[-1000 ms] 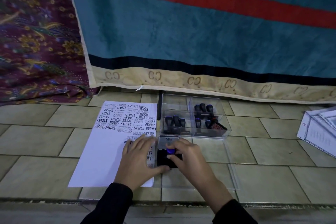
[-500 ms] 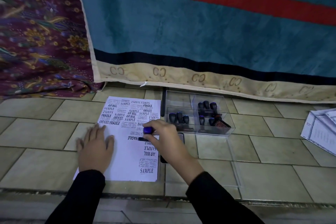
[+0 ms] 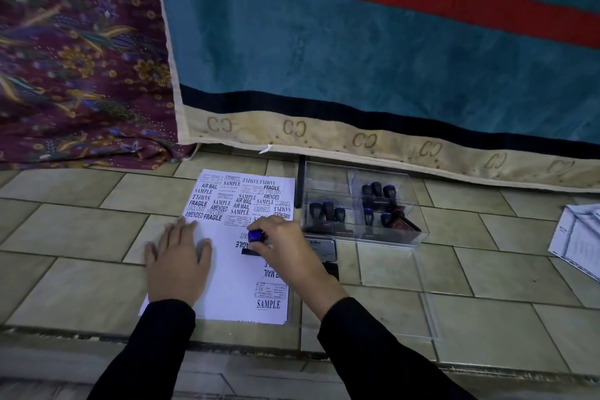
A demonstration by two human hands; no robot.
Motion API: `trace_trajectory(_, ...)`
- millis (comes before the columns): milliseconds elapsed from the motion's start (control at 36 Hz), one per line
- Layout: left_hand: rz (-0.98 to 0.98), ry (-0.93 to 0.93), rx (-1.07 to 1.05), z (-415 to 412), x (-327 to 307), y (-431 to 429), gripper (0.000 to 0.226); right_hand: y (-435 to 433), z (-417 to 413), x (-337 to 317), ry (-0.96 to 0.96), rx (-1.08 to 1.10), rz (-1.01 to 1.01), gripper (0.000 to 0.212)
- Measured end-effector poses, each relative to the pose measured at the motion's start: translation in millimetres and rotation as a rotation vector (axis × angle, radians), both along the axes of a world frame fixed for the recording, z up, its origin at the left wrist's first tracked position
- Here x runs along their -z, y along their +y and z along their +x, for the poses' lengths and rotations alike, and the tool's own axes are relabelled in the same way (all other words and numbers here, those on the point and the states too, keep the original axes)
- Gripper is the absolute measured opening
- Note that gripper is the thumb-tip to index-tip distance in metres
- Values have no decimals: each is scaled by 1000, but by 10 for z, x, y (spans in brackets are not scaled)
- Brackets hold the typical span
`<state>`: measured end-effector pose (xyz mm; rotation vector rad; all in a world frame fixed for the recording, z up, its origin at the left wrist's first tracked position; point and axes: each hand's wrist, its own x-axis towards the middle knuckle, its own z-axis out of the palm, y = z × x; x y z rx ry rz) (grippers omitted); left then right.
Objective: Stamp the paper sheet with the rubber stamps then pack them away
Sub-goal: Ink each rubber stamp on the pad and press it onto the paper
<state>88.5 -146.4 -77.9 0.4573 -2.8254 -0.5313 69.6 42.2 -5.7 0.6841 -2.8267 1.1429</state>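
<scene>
A white paper sheet (image 3: 233, 282) lies on the tiled floor, its far half crowded with black stamp prints. My left hand (image 3: 177, 258) rests flat on the sheet's left edge, fingers spread. My right hand (image 3: 285, 252) grips a rubber stamp (image 3: 255, 239) with a purple knob, its black base down on the middle of the sheet. To the right stands a clear plastic box (image 3: 386, 239) holding several more black stamps (image 3: 328, 213). The ink pad (image 3: 323, 248) sits just right of the sheet, partly hidden by my right hand.
The box's clear lid (image 3: 422, 315) lies flat on the tiles in front of it. A teal, red-striped blanket (image 3: 373, 58) hangs close behind the box and sheet. Patterned purple cloth (image 3: 78, 68) fills the far left. Printed papers (image 3: 578, 237) lie at the right edge.
My right hand carried the stamp from the ink pad leftward onto the sheet. My left hand slid from the sheet's right side to its left edge. The camera has moved closer.
</scene>
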Motion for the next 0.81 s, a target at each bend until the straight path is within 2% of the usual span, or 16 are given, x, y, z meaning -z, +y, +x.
trace_trajectory(361, -15, 7, 6, 4, 1, 2, 52, -93, 15, 65, -30, -2, 20, 22)
trace_trajectory(611, 41, -48, -51, -82, -145, 64, 41, -89, 79, 82, -25, -12, 57, 21)
trace_trajectory(806, -15, 48, -73, -43, -42, 131, 54, -113, -33, 61, -71, 39, -5, 25)
